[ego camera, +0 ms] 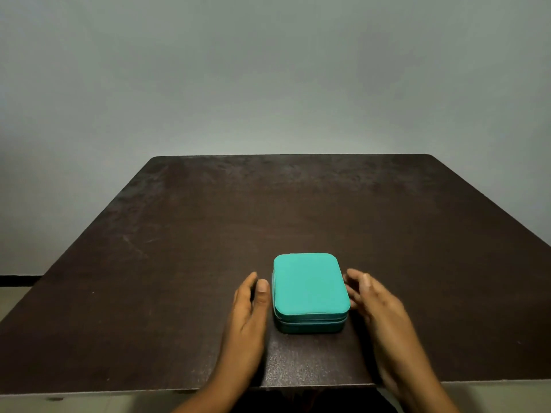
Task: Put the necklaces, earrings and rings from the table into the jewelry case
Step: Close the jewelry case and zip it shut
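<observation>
Closed teal jewelry case point(310, 289) on dark table point(179, 263), left hand point(249, 308) and right hand point(377, 305) flanking it, spread

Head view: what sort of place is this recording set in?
Probably a plain indoor room, home or office, hard to say which. A dark brown table stands against a bare grey-green wall, with pale floor beside it. Only a closed teal jewelry case sits between the hands.

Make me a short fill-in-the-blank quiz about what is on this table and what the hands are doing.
1. The jewelry case is the colour ____.
2. The lid of the case is ____.
3. The left hand and the right hand flank the case, one on each ____.
4. The case rests on a dark ____.

Missing words: teal; closed; side; table
</observation>
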The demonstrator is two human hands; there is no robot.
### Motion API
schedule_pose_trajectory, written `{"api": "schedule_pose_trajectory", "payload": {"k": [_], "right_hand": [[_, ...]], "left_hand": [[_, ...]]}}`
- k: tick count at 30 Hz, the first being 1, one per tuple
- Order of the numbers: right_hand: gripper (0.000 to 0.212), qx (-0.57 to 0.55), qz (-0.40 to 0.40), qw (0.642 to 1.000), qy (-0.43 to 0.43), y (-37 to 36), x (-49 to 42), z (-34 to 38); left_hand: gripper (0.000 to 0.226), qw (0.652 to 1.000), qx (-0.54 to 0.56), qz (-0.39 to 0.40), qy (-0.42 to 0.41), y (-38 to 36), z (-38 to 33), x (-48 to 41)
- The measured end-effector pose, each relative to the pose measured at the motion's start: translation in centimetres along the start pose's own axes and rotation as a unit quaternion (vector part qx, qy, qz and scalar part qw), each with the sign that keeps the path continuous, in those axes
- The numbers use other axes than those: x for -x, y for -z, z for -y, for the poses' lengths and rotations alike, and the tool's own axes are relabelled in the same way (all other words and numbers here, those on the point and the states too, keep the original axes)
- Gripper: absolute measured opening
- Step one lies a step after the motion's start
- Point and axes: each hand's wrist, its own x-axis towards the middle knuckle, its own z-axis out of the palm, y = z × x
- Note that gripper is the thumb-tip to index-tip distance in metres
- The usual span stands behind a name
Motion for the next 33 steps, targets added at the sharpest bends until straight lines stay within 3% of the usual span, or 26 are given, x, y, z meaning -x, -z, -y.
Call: {"api": "schedule_pose_trajectory", "payload": {"k": [4, 6, 8, 10, 17, 20, 25, 30, 33], "right_hand": [[0.088, 0.012, 0.086, 0.996, -0.001, -0.8, 2.4, -1.1], [0.101, 0.022, 0.090, 0.996, 0.019, -0.9, 2.3, -1.6], [0.101, 0.001, 0.092, 0.995, 0.033, -1.0, 1.4, -1.7], [0.100, -0.015, 0.088, 0.995, 0.035, -1.4, 0.0, -1.3], [0.053, 0.000, 0.109, 0.992, 0.067, -3.0, -7.4, 1.6], [0.060, 0.006, 0.109, 0.992, 0.064, -3.5, -10.3, 2.0], [0.052, 0.036, 0.111, 0.991, 0.062, -4.1, -12.9, 2.2], [0.042, 0.134, 0.112, 0.981, 0.082, -3.8, -14.1, 1.6], [0.066, 0.199, 0.097, 0.969, 0.106, -3.4, -14.3, 1.0]], "left_hand": [[0.075, 0.997, 0.055, 0.035, 0.032, -1.1, -0.9, 1.0], [0.078, 0.996, 0.055, 0.067, 0.027, -1.5, -0.9, 0.9], [0.082, 0.996, 0.041, 0.078, 0.011, -1.9, -0.9, 0.2], [0.073, 0.996, 0.036, 0.076, -0.005, -2.2, -1.4, -1.2], [0.058, 0.996, -0.016, 0.078, -0.043, -3.2, -3.1, -8.7], [0.051, 0.995, -0.035, 0.087, -0.046, -3.6, -3.6, -11.4], [0.068, 0.995, -0.059, 0.073, -0.046, -4.3, -2.7, -14.3], [0.044, 0.991, -0.099, 0.061, -0.062, -4.1, -1.4, -16.0], [0.051, 0.982, -0.146, 0.046, -0.107, -3.8, -0.4, -16.3]]}}
